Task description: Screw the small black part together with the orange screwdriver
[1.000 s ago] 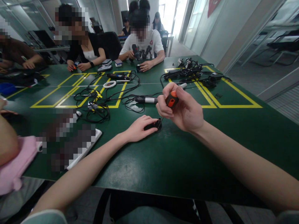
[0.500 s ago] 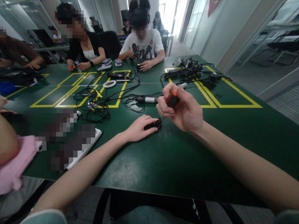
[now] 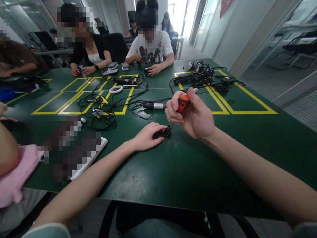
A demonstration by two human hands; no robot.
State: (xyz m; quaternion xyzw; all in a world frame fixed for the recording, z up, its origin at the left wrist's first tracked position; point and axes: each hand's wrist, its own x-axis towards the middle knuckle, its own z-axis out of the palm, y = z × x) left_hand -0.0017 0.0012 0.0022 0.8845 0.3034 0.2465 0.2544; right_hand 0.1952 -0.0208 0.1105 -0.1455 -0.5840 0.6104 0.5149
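Right grip (image 3: 194, 115) holds one screwdriver (image 3: 183, 103) at one black part (image 3: 167, 134); whether the left grip (image 3: 148, 136) clasps it, I cannot tell.

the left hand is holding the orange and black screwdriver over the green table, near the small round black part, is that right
No: the head view shows the right hand holding the orange and black screwdriver. It is indeed over the green table, near the small round black part.

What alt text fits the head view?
A right hand grips an orange-and-black screwdriver, its thin shaft angled down toward a small black round-based part on a glossy green table. The left hand curls beside the part.
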